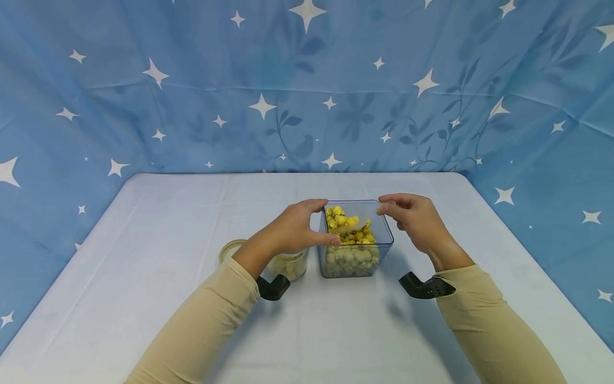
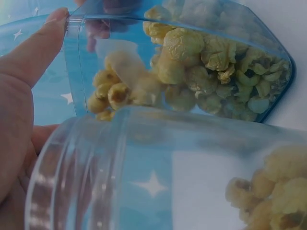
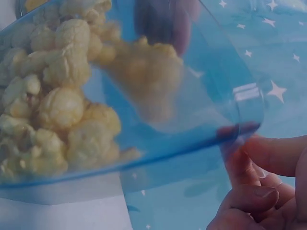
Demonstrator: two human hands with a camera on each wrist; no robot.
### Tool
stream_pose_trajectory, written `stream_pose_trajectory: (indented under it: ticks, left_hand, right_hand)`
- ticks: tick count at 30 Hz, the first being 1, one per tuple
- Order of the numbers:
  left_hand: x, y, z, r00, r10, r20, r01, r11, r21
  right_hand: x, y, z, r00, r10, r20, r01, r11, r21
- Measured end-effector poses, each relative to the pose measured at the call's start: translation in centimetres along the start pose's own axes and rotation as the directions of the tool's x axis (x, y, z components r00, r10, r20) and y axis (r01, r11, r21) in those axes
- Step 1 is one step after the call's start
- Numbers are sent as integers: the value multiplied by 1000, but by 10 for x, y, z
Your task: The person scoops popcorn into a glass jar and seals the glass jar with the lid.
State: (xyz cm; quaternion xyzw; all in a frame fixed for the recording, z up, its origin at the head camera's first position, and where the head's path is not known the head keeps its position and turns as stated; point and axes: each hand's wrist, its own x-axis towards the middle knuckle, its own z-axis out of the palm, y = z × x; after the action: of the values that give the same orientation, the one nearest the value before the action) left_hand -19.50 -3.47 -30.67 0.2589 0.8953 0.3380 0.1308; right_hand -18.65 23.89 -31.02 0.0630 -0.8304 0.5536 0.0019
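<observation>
A clear bluish square plastic container [image 1: 352, 261] stands on the table, partly filled with yellow popcorn [image 1: 342, 221]. My left hand [image 1: 291, 229] spans its left side and holds the rim, thumb at the front and fingers toward the back. At the back right corner, my right hand [image 1: 416, 221] pinches the rim between thumb and index finger; the right wrist view shows these fingers [image 3: 276, 153] there. Among the popcorn lies a thin, pale, translucent piece [image 1: 351, 228] whose kind I cannot tell. Beneath my left wrist is a clear jar [image 1: 296, 266] holding some popcorn.
Left of the jar, a round gold-rimmed lid [image 1: 228, 247] shows partly behind my left forearm. A white cloth covers the table [image 1: 297, 341]. Behind it hangs a blue curtain [image 1: 192, 117] with white stars.
</observation>
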Motion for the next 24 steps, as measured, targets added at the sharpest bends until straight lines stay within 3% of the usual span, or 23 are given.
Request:
stream_pose_trajectory:
  ticks: [10, 17, 24]
  left_hand:
    - [0, 0, 1, 1000, 0, -3, 0, 1000, -7]
    - [0, -2, 1, 1000, -7, -3, 6, 1000, -10]
    - [0, -2, 1, 1000, 6, -5, -6, 1000, -9]
  right_hand:
    - [-2, 12, -7, 1000, 19, -18, -17, 991, 134]
    - [-5, 17, -11, 999, 37, -9, -33, 968, 249]
    - [-5, 19, -8, 999, 48, -24, -40, 966, 254]
